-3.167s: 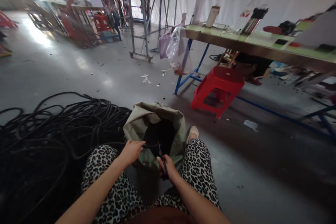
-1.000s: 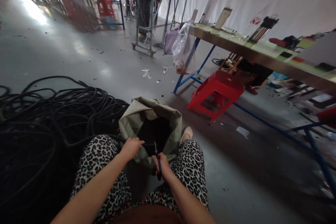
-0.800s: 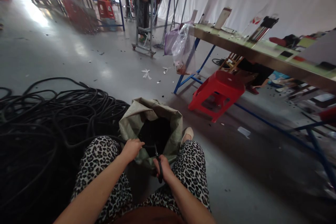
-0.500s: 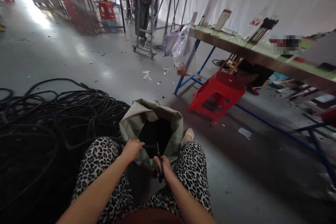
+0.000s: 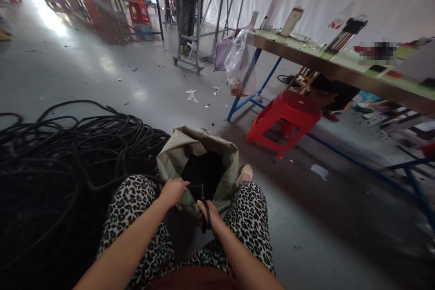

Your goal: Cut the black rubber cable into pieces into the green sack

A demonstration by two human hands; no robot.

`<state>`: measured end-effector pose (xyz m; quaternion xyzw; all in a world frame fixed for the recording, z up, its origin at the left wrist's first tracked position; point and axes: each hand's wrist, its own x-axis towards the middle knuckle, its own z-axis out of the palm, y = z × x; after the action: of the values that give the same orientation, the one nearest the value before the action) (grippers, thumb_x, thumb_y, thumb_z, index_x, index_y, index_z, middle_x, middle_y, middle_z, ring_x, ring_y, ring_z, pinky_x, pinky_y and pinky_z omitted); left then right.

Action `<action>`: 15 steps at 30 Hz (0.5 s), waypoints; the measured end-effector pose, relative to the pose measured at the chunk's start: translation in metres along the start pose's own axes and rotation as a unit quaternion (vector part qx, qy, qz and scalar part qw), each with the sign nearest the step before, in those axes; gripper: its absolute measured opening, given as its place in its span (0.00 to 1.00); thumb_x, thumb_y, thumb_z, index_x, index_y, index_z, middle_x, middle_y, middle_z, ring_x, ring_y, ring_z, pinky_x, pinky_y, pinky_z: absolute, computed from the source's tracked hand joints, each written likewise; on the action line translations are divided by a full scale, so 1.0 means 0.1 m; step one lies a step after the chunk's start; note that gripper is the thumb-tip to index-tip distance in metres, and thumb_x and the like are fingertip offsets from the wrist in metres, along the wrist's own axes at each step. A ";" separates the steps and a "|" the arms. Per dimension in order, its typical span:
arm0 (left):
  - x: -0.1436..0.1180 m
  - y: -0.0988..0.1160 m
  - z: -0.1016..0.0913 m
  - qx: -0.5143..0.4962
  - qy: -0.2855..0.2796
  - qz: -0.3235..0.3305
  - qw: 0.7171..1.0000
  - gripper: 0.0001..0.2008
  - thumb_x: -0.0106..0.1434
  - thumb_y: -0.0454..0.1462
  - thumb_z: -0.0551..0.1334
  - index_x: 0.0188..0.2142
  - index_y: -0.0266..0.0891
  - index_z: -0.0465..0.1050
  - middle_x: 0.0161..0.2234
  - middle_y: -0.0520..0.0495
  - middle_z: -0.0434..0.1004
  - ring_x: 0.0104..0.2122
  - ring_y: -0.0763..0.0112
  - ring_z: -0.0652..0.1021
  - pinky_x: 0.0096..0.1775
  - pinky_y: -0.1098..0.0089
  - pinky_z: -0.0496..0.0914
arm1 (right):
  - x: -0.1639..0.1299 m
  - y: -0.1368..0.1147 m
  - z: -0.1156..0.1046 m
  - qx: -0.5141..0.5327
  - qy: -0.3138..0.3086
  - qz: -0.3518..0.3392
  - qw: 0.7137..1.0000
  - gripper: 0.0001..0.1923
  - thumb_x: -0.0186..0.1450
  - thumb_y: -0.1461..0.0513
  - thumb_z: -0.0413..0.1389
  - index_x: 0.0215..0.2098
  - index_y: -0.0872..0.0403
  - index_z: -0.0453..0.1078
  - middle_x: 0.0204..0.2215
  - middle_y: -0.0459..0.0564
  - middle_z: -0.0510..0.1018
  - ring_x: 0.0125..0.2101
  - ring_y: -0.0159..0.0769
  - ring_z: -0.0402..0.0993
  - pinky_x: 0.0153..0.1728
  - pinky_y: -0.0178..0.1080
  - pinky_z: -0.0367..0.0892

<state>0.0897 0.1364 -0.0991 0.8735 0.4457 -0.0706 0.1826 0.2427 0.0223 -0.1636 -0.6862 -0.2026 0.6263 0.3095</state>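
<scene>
My left hand (image 5: 174,193) is closed around a black cord (image 5: 131,180), near its end, at the left side of an open sack (image 5: 171,148). The cord runs back over my left knee to a large heap of black cord (image 5: 102,145) on the floor. My right hand (image 5: 210,214) grips scissors (image 5: 207,217) with black handles, and their blades point up at the cord's end. Whether the blades touch the cord is hard to see. The grey-green sack stands between my legs with dark contents that I cannot make out.
A red stool (image 5: 288,115) stands to the right by a long table (image 5: 306,56) with blue legs. A clear plastic bag (image 5: 239,61) hangs from the table's corner. Further back are a metal rack on wheels (image 5: 190,47) and a standing person (image 5: 186,4). White scraps (image 5: 191,95) lie on the floor.
The scissors have turned slightly in my right hand, and their handles look more spread. My left hand still holds the cord over the sack. The whole view has shifted a little.
</scene>
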 end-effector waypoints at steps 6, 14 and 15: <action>-0.01 0.01 -0.02 0.002 -0.008 0.012 1.000 0.15 0.63 0.35 0.53 0.48 0.45 0.71 0.40 0.43 0.76 0.42 0.65 0.74 0.43 0.66 0.63 | 0.00 0.01 0.01 -0.019 -0.008 -0.014 1.000 0.21 0.61 0.48 0.53 0.41 0.57 0.61 0.12 0.39 0.66 0.10 0.30 0.64 0.11 0.29 0.57; -0.02 -0.01 0.01 -0.003 -0.013 0.027 1.000 0.15 0.63 0.35 0.53 0.48 0.46 0.71 0.40 0.44 0.75 0.42 0.65 0.74 0.43 0.66 0.62 | -0.02 0.00 0.00 -0.008 -0.011 -0.019 1.000 0.23 0.60 0.46 0.53 0.40 0.57 0.61 0.13 0.40 0.67 0.10 0.30 0.64 0.11 0.29 0.58; -0.02 -0.01 0.01 -0.003 -0.014 0.027 1.000 0.15 0.63 0.35 0.53 0.48 0.46 0.71 0.40 0.44 0.75 0.43 0.65 0.73 0.43 0.66 0.62 | -0.03 -0.01 0.00 -0.008 -0.010 -0.016 1.000 0.23 0.60 0.46 0.53 0.40 0.57 0.61 0.14 0.40 0.67 0.10 0.30 0.64 0.11 0.29 0.58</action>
<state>0.0882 0.1352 -0.1001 0.8834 0.4197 -0.0766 0.1936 0.2420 0.0210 -0.1609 -0.6792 -0.2211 0.6265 0.3120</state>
